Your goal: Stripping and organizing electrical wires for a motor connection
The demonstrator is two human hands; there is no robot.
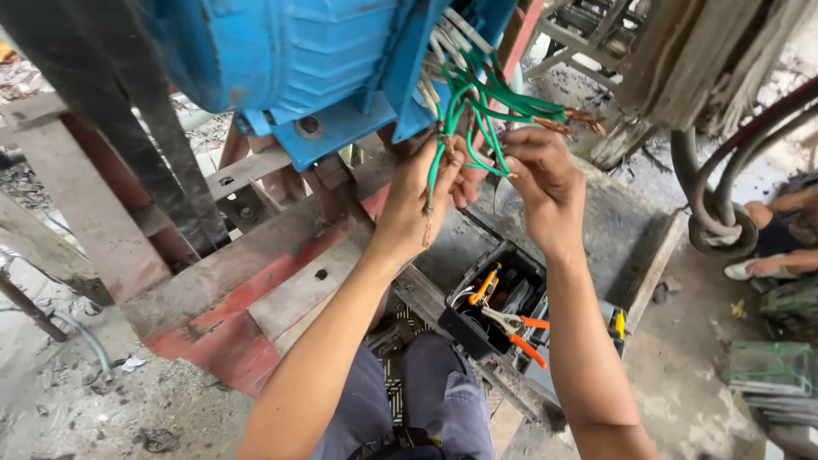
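A blue electric motor [290, 60] sits on a red and grey metal frame [256, 281]. A bundle of green wires [477, 106] with bare copper ends comes out of its terminal side. My left hand [422, 200] grips one green wire that hangs down past the palm. My right hand [532, 166] pinches other green wires just right of it, the two hands almost touching. Bare copper tips [579, 119] stick out to the right above my right hand.
An open black toolbox [498, 307] with orange-handled pliers and a screwdriver lies below my hands. Thick dark cables [724, 179] loop at the right. Another person's legs and feet [780, 238] show at the right edge. Debris covers the concrete floor.
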